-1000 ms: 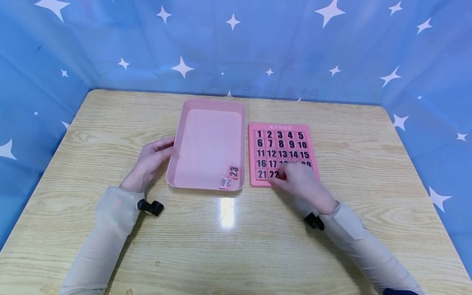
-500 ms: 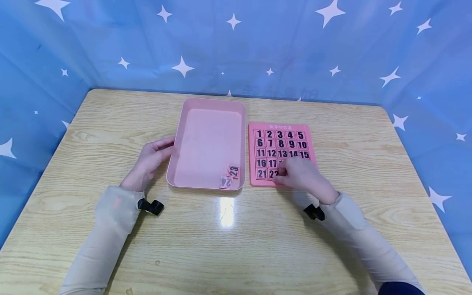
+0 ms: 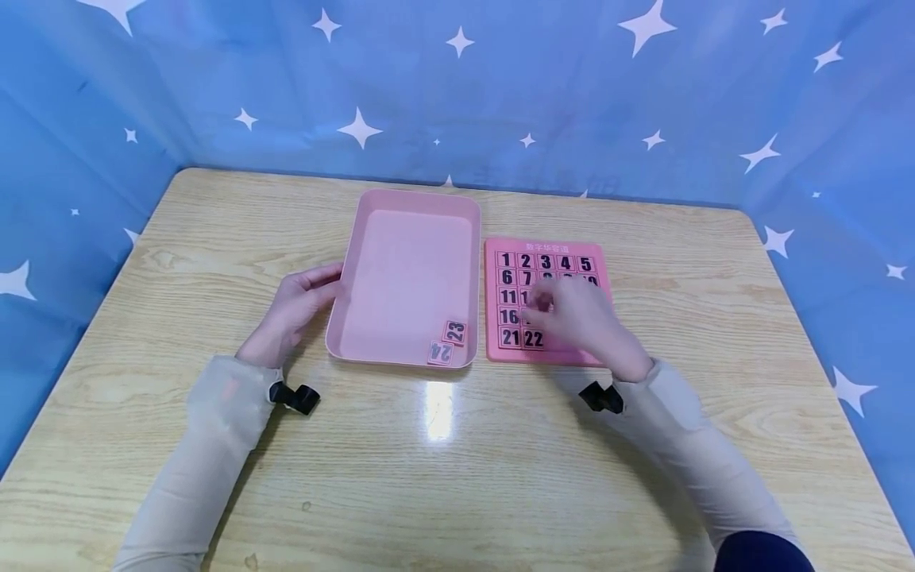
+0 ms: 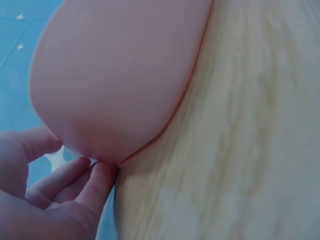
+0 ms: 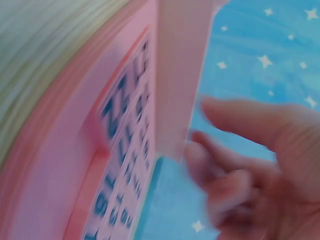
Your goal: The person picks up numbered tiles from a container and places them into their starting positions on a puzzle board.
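Observation:
My left hand (image 3: 296, 302) touches the outer left wall of a pink tray (image 3: 346, 262) with its fingertips; in the left wrist view its fingers (image 4: 100, 182) meet the tray's outside. Inside the tray's near right corner lie a number tile 23 (image 3: 453, 332) and a number tile 24 (image 3: 441, 353), both turned. Above a pink number puzzle board (image 3: 493, 349) hovers my right hand (image 3: 582, 318), holding nothing, thumb and fingers apart in the right wrist view. Tiles fill the rows that show; the bottom row shows 21 and 22 (image 3: 533, 339), with bare board to their right.
Tray and board lie side by side on a wooden table (image 3: 400, 485), a narrow strip between them. A blue star-patterned cloth (image 3: 500, 95) hangs behind and at both sides. A black wrist camera (image 3: 303, 400) sits on the left wrist, another on the right.
My right hand has risen off the board's lower rows and moved up and slightly left over its middle. My left hand keeps its place at the tray. The head view has shifted slightly.

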Demonstrator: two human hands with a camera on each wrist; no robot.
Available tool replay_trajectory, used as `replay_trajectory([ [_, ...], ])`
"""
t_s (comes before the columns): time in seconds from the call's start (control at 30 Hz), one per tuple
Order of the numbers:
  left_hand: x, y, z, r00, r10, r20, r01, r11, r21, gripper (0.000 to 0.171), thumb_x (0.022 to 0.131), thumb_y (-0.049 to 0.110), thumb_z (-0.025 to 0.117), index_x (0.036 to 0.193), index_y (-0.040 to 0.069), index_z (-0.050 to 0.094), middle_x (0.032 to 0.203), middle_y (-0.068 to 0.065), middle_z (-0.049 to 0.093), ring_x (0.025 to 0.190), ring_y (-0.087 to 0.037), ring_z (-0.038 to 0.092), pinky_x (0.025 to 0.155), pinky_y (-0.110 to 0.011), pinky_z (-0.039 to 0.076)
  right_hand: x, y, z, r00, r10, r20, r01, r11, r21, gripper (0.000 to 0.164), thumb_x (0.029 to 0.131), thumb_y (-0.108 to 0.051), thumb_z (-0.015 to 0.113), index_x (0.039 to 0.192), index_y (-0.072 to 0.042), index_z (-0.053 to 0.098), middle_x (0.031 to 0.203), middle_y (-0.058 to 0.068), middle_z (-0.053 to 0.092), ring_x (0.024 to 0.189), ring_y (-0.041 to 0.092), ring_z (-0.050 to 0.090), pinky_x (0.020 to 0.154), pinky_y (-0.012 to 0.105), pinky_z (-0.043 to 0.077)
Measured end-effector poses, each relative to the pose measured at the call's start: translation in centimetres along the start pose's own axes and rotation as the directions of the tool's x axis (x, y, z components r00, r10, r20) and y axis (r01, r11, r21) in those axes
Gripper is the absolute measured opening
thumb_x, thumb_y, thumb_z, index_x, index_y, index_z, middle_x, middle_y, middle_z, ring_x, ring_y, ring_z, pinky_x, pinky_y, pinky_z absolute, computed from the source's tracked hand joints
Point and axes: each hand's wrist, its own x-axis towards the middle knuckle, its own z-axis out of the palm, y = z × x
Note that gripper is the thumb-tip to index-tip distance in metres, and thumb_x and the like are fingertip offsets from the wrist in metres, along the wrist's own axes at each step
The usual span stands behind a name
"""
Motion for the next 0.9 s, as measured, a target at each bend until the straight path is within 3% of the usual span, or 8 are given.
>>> replay_trajectory([
  [0.1,0.1,-0.1,0.0,1.000,0.008,0.004,-0.008,1.000,-0.014,0.047,0.088,0.003,0.060,0.132,-0.011,0.045,0.110,0.004,0.064,0.098,-0.004,0.054,0.078,-0.012,0.047,0.7,-1.2,0.7,0.978,-0.163,-0.127,0.175,0.981,0.083,0.023,0.079,-0.019,0.075,0.094,-0.004,0.068,0.088,0.007,0.069,0.072,0.021,0.061,0.067,0.034,0.051],
  [0.17,0.2,-0.1,0.0,1.000,0.014,0.007,-0.014,1.000,-0.027,0.047,0.088,0.002,0.060,0.131,-0.011,0.045,0.105,0.008,0.064,0.097,-0.004,0.054,0.078,-0.012,0.047,1.2,-2.1,1.6,0.959,-0.246,-0.139,0.261,0.959,0.108,0.029,0.078,-0.016,0.076,0.102,-0.002,0.067,0.097,0.010,0.069,0.079,0.023,0.063,0.073,0.034,0.052],
  [0.27,0.2,-0.1,-0.1,1.000,0.015,0.008,-0.015,0.999,-0.028,0.047,0.088,0.001,0.060,0.131,-0.011,0.046,0.103,0.010,0.064,0.098,-0.004,0.054,0.079,-0.013,0.047,1.6,-3.2,2.7,0.947,-0.293,-0.131,0.306,0.947,0.096,0.031,0.078,-0.016,0.076,0.105,-0.002,0.067,0.101,0.011,0.068,0.071,0.019,0.061,0.070,0.031,0.052],
  [0.37,0.3,-0.1,-0.1,1.000,0.004,0.010,-0.004,1.000,-0.014,0.047,0.088,0.003,0.060,0.132,-0.009,0.046,0.109,0.006,0.064,0.101,-0.005,0.053,0.080,-0.013,0.046,2.0,-4.2,3.5,0.949,-0.293,-0.113,0.302,0.951,0.064,0.030,0.077,-0.017,0.076,0.103,-0.004,0.068,0.099,0.010,0.069,0.064,0.015,0.057,0.063,0.028,0.050],
  [0.6,0.3,-0.2,-0.1,1.000,0.006,0.018,-0.005,1.000,-0.030,0.047,0.088,0.002,0.060,0.132,-0.010,0.046,0.102,0.012,0.064,0.098,-0.004,0.053,0.079,-0.013,0.046,2.7,-5.9,4.2,0.981,-0.172,0.089,0.177,0.982,-0.058,0.033,0.075,-0.022,0.077,0.104,-0.006,0.069,0.089,0.004,0.066,0.065,0.012,0.054,0.051,0.021,0.043],
  [0.9,0.4,-0.3,-0.2,1.000,0.004,0.007,-0.003,1.000,-0.026,0.047,0.088,0.002,0.060,0.132,-0.010,0.046,0.098,0.015,0.063,0.098,-0.003,0.053,0.079,-0.012,0.046,3.2,-6.6,4.7,0.984,-0.055,0.169,0.080,0.986,-0.149,0.028,0.073,-0.022,0.078,0.099,-0.012,0.070,0.086,-0.001,0.063,0.068,0.012,0.053,0.052,0.023,0.042],
])
